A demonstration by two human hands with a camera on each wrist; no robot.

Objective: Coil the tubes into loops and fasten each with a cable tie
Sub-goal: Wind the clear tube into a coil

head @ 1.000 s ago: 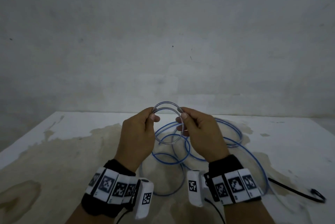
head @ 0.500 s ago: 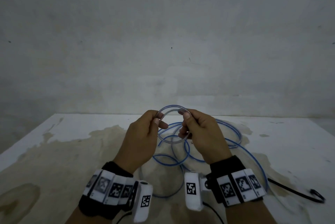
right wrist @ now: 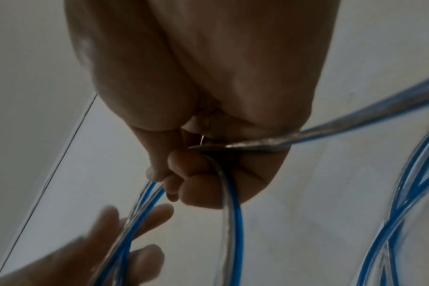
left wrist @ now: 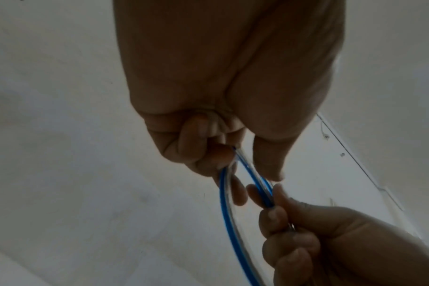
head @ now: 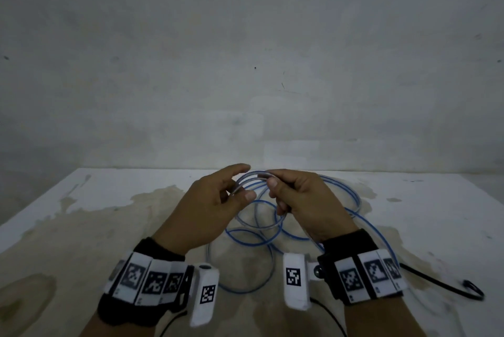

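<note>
Left hand [head: 207,200] raised over table [head: 81,227], thumb and curled fingers around left side of small coiled loop of clear tube [head: 261,223] with blue stripe; index finger extended above the loop. In left wrist view, loop strands running between thumb and fingers, grip looks loose, possibly only partial. Right hand [head: 305,200] just beside, fingers curled, pinching right side of same loop at top. Remaining tube length lying in loose blue curls on stained table below and right of hands. Black cable tie [head: 441,282] flat on table at far right, well apart from hands.
</note>
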